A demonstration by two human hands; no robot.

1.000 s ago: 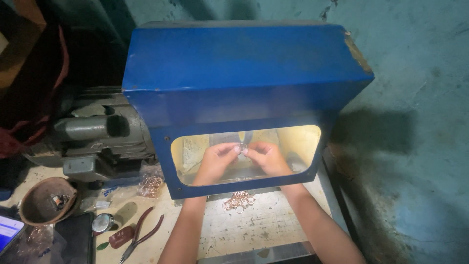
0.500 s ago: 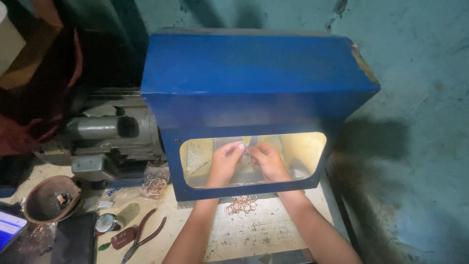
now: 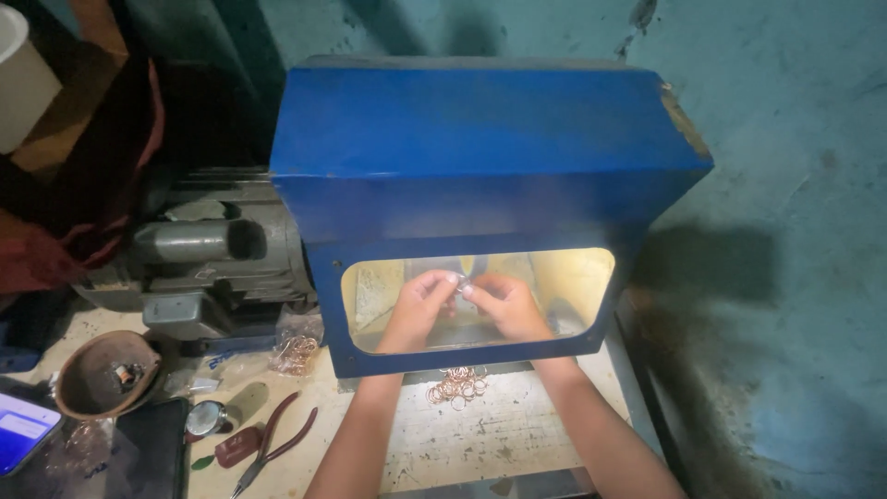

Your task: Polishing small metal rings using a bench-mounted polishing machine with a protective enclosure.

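Both of my hands reach through the lit window of a blue metal hood. My left hand and my right hand meet fingertip to fingertip inside, pinching a small shiny ring-like piece between them. What lies behind the piece inside the hood is hidden by my fingers. A loose pile of thin copper-coloured rings lies on the worn bench just outside the opening, between my forearms.
A grey electric motor sits left of the hood. More rings in a clear bag, red-handled pliers, a brown clay bowl, a small round tin and a phone lie at the left. A teal wall stands at the right.
The view has shifted slightly, so the hood sits further right in frame. My hands stay together inside the opening, fingers still on the small piece.
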